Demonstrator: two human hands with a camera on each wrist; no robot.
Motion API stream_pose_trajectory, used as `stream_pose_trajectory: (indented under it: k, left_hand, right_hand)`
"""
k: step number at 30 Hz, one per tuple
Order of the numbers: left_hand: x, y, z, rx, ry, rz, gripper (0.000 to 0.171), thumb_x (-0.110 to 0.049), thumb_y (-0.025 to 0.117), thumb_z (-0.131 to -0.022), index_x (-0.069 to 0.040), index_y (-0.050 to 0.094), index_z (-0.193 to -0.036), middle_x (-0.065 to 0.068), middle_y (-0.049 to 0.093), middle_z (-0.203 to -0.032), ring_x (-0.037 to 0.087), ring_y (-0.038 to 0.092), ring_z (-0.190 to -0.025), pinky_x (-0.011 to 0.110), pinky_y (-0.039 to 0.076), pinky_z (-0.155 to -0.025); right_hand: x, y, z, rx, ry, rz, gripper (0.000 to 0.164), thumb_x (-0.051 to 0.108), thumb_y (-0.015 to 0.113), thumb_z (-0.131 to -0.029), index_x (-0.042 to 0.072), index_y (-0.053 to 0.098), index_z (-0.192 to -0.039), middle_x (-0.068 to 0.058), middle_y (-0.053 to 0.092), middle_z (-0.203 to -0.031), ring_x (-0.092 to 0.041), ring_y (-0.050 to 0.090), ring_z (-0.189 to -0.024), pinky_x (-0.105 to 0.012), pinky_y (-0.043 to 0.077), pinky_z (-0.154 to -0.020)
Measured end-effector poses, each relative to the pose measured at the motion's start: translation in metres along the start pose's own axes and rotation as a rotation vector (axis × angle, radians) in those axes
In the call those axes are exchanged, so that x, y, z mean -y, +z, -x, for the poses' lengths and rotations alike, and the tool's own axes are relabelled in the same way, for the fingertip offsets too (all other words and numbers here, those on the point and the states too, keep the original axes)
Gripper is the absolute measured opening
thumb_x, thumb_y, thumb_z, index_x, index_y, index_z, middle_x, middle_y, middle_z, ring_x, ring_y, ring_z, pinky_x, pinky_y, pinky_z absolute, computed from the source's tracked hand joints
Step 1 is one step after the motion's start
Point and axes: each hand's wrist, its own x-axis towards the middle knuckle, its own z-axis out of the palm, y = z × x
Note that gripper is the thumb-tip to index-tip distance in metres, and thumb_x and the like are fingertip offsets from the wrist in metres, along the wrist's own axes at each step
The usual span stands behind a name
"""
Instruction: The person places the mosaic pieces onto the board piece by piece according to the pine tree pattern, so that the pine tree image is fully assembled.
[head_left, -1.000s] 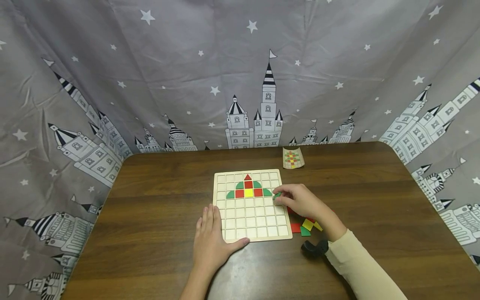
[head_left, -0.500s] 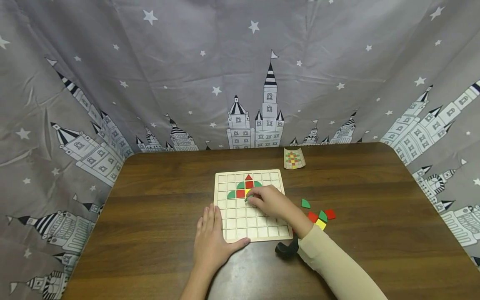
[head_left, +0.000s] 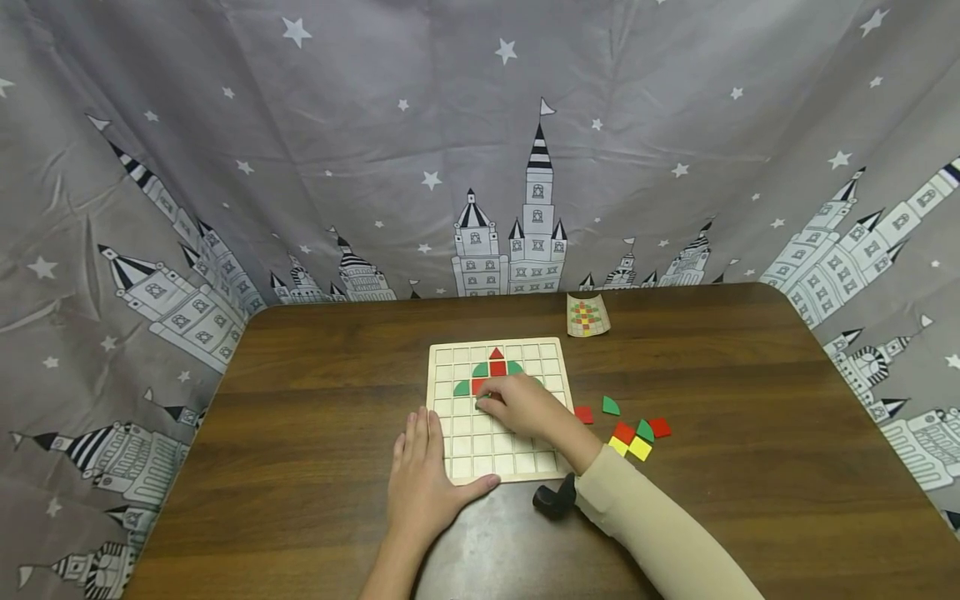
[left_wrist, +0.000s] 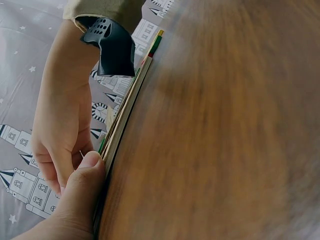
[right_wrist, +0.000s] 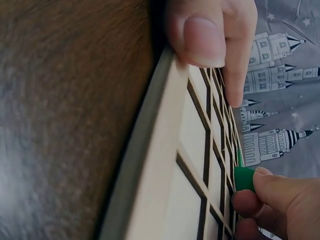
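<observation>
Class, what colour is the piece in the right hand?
Green; the piece shows best in the right wrist view.

The head camera is looking forward and down from above the table [head_left: 300,450]; 2 wrist cameras are skimming the board [head_left: 482,427] closely, tilted. Both are sharing left hand [head_left: 423,483], right hand [head_left: 523,407] and curtain [head_left: 360,125].

Left hand [head_left: 422,479], fingers straight and together, thumb [head_left: 478,486] spread wide, left forearm [head_left: 392,567] bare, right hand [head_left: 527,404] pinching, right forearm [head_left: 656,521] sleeved, slanting inward
</observation>
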Motion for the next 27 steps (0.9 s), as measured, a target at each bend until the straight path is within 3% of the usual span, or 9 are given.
stream_pose_trajectory:
  k: [5,18,27]
  left_hand:
    - [0.0007,-0.0001,-0.0005,0.001,-0.005,0.002,0.138,-0.093,0.056,-0.063,0.001,0.019,-0.157,0.017,0.017,-0.166,0.031,0.012,-0.155,0.050,0.016,-0.125]
    - [0.0008,-0.0008,-0.0009,0.008,-0.012,0.010,0.139,-0.093,0.056,-0.062,0.001,0.018,-0.157,0.017,0.016,-0.166,0.031,0.011,-0.155,0.050,0.015,-0.125]
    - [0.0016,0.0024,-0.0001,-0.006,-0.001,0.009,0.139,-0.093,0.057,-0.062,0.001,0.019,-0.157,0.017,0.017,-0.166,0.031,0.012,-0.155,0.050,0.016,-0.125]
  right_hand:
    - [0.0019,0.0004,-0.0004,-0.006,0.001,0.010,0.016,0.026,0.064,-0.097,0.016,0.075,-0.104,0.006,0.072,-0.091,-0.006,0.060,-0.075,-0.029,0.054,-0.078]
    - [0.0012,-0.0018,-0.0020,0.026,-0.020,0.018,0.017,0.026,0.063,-0.098,0.016,0.077,-0.102,0.004,0.074,-0.100,-0.012,0.068,-0.095,-0.033,0.056,-0.089]
    - [0.0015,-0.0032,-0.0017,-0.004,-0.047,0.032,0.016,0.021,0.065,-0.096,0.014,0.079,-0.104,0.002,0.071,-0.100,-0.014,0.064,-0.094,-0.033,0.054,-0.086]
